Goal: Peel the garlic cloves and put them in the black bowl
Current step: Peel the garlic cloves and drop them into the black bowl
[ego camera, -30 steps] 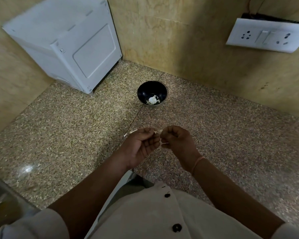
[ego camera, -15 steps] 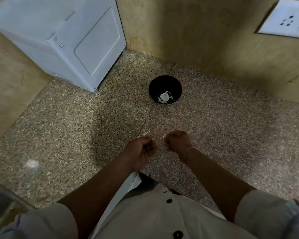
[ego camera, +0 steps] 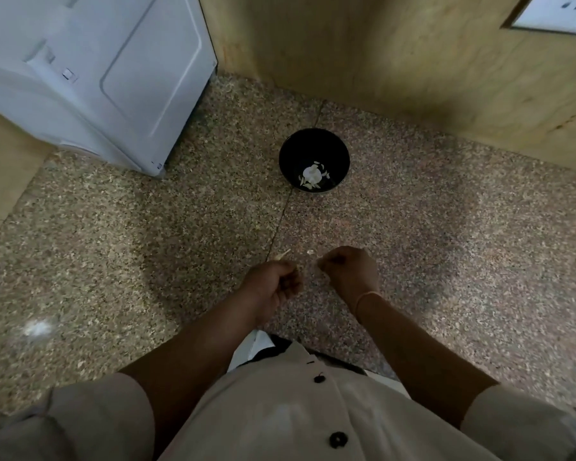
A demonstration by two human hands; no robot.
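Left hand point(ego camera: 273, 287) pinches garlic skin point(ego camera: 282, 255); right hand point(ego camera: 348, 271) curled, just apart

We wear a cream short-sleeved shirt point(ego camera: 273, 414) with black buttons point(ego camera: 338, 440); a thin orange band point(ego camera: 366, 295) sits just behind our right hand point(ego camera: 350, 271).

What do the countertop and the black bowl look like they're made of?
Countertop: polished speckled stone, likely granite, given the flecked grain, seam and glare spot. Black bowl: smooth with a faint rim sheen, perhaps glazed ceramic or melamine; the view cannot settle which.
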